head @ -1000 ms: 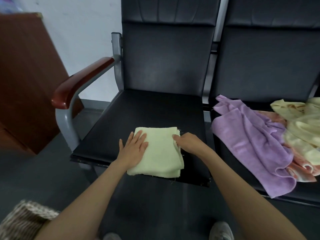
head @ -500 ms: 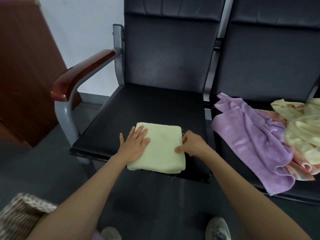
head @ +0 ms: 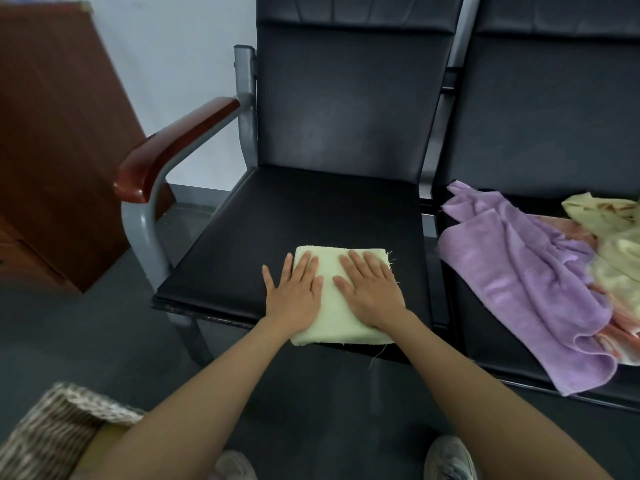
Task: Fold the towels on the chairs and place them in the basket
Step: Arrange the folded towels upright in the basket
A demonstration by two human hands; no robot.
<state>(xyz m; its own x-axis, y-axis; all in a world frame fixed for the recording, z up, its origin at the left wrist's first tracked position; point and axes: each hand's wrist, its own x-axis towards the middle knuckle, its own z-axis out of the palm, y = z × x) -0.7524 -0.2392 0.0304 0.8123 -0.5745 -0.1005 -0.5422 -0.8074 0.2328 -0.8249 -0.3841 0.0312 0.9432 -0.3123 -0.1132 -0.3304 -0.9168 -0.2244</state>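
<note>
The right hand point(head: 372, 289), which pinched the folded yellow towel's point(head: 332, 306) edge a moment ago, now lies flat beside the left hand point(head: 294, 292), both open and pressing it onto the chair seat point(head: 277, 216). The fold looks finished, so the basket point(head: 52, 431) at lower left likely comes next.

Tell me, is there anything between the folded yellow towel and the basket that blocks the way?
Nothing visible does. The folded yellow towel lies at the seat's front edge under both flat hands; the wicker basket stands on the floor, lower left, with only open floor between.

Folded yellow towel point(head: 332, 306) on chair seat point(head: 277, 216)
</note>
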